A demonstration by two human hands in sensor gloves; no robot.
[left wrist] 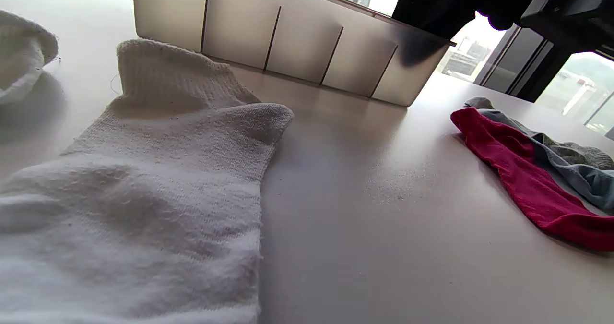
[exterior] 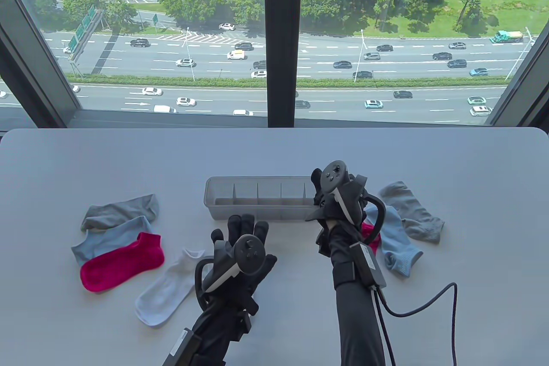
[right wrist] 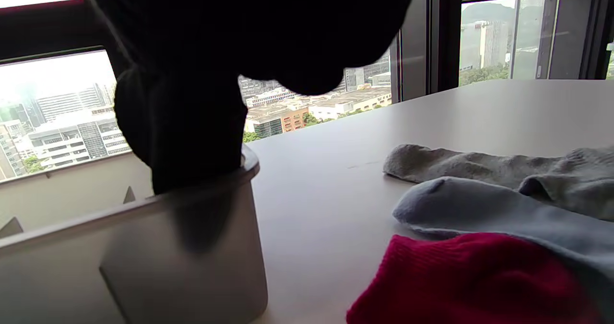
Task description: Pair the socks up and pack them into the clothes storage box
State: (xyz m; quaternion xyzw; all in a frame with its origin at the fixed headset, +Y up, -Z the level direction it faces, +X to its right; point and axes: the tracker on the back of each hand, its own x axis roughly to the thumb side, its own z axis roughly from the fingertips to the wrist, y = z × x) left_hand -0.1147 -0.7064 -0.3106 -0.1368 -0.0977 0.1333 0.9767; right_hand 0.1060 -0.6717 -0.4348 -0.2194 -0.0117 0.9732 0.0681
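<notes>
Socks lie in two piles on the bench point(exterior: 274, 151): grey, blue, pink and a white sock point(exterior: 165, 288) on the left, another grey, blue and pink set point(exterior: 403, 233) on the right. Storage box point(exterior: 257, 203) sits between them, farther back. Right hand point(exterior: 339, 198) reaches into the box's right end, fingers hidden, grip impossible to tell. Left hand point(exterior: 244, 250) hovers near the box, fingers straight, holding nothing.

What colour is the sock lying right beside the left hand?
White: the sock beside the left hand. Left wrist view shows it best.
</notes>
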